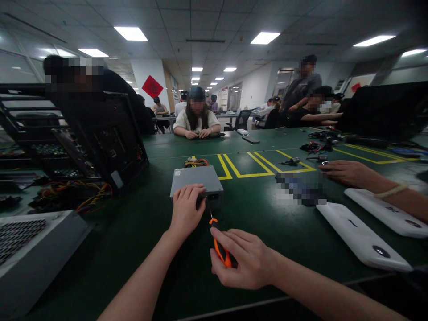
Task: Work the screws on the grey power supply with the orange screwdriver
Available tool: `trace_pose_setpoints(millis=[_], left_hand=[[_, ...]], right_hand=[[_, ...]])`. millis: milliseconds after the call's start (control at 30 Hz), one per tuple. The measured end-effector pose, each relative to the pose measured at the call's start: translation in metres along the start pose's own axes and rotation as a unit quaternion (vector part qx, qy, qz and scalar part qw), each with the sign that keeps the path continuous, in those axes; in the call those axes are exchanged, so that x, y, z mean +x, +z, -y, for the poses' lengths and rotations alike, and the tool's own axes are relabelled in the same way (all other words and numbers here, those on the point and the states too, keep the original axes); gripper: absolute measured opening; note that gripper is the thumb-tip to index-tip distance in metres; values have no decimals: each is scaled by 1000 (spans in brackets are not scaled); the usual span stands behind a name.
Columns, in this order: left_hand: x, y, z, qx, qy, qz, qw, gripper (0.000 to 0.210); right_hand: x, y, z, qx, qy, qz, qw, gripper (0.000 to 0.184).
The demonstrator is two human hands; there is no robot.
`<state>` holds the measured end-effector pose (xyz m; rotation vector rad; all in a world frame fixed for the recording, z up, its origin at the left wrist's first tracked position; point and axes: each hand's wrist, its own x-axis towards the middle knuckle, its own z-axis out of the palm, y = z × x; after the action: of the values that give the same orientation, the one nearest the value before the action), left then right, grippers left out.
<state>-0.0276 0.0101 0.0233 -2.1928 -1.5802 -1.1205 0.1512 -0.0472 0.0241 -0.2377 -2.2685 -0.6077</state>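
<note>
A grey computer power supply (197, 174) lies on the green table straight ahead, its cable bundle (197, 162) at the far side. My left hand (187, 207) grips its near edge, fingers over the top and thumb against the front face beside the dark power socket (213, 196). Closer to me, my right hand (245, 258) is closed around an orange and black screwdriver (219, 245). The screwdriver's thin shaft points up at the near face of the power supply; whether the tip touches it I cannot tell.
At left stand an open black computer case (115, 133) and another metal power supply (43, 249). A co-worker's hand (351, 174) rests at right, near two white devices (361, 234). Electric screwdrivers (290, 161) and loose cables lie farther back. Another person sits opposite.
</note>
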Motion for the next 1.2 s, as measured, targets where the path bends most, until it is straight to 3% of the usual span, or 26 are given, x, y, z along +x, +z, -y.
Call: trace_pose_setpoints(millis=[67,167,300,433,567,667,733,800,933,1033,1100,1200], left_hand=[[0,0,0,0,-1,2,1000,24],[0,-1,1,-3,0,2,1000,25],[0,-1,1,-7,1,3,1000,26],[-1,-2,1,-9,1,5,1000,26],[-1,-2,0,-11,-2,6,1000,26],[-1,-3,-1,-13,-1,4,1000,26],[-1,-4,-1,-14,-2,2,1000,26],[-1,-5,-1,-14,-4,4,1000,26],[-1,-3,-1,-13,-8,0,1000,25],[-1,-2,0,-14,-6,-6,1000,25],[-2,-1,1,-13,-5,-6,1000,25],[-2,-1,1,-13,-6,-7,1000,25]], right_hand=[[2,-6,3,-29,-6,37,999,15],[3,-10,11,-61,43,63,995,14],[4,-7,24,-114,125,58,984,23],[3,-1,31,-141,213,50,965,17],[0,4,29,-88,349,44,932,9],[-2,8,28,26,469,43,882,10],[-1,12,29,124,556,49,820,14],[1,16,32,256,632,42,730,16],[16,24,41,533,702,-63,468,27],[31,25,43,608,719,-167,293,25],[39,23,42,628,720,-211,206,20],[46,19,38,649,708,-253,119,13]])
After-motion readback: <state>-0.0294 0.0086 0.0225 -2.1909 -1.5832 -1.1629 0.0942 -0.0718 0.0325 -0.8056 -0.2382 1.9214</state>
